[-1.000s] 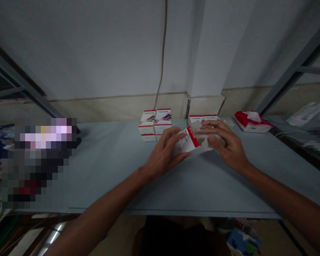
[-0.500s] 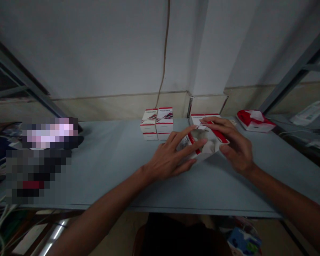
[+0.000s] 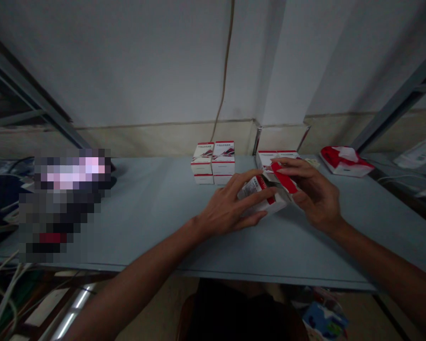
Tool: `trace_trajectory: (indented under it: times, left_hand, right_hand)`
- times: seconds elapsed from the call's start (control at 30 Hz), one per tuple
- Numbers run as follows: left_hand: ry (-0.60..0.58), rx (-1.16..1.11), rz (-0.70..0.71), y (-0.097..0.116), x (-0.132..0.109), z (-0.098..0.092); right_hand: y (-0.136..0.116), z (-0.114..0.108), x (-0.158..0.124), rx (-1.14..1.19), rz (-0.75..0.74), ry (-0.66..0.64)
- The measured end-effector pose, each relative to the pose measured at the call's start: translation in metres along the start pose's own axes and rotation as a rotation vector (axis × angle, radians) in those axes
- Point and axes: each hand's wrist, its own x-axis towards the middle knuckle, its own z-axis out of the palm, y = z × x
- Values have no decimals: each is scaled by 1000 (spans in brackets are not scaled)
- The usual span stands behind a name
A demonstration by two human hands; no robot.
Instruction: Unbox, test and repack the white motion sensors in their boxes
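A small white and red cardboard box [image 3: 252,187] lies tilted between my hands above the table. My left hand [image 3: 230,203] is wrapped round its near left side, fingers over the top and along the front. At the box's right end, my right hand [image 3: 314,192] grips the red-edged lid flap [image 3: 284,178] between thumb and fingers. The flap is partly folded over the opening, so the inside is mostly hidden. Just behind my right hand stand more white and red boxes [image 3: 266,155], partly covered by the fingers.
Stacked white and red boxes [image 3: 213,161] stand left of centre near the wall. A red and white packet [image 3: 346,161] lies at the back right of the blue-grey table [image 3: 156,208]. A blurred-out object [image 3: 64,199] sits at the left. Metal frame posts rise at both sides.
My right hand has brought the red-edged flap over the box's opening, which showed white contents before. The left hand keeps its hold. The whole view has shifted slightly.
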Motion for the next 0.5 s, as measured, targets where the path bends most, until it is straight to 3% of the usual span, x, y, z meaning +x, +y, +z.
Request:
trace_trajectory:
  times: [0.17,0.5]
  left_hand:
    - [7,-21,-19,2,-4,8]
    - [78,14,39,-3,-4,12]
  right_hand:
    - [3,-4,-3,-148,-38,-126]
    - [0,-2,-2,-192,3,-108]
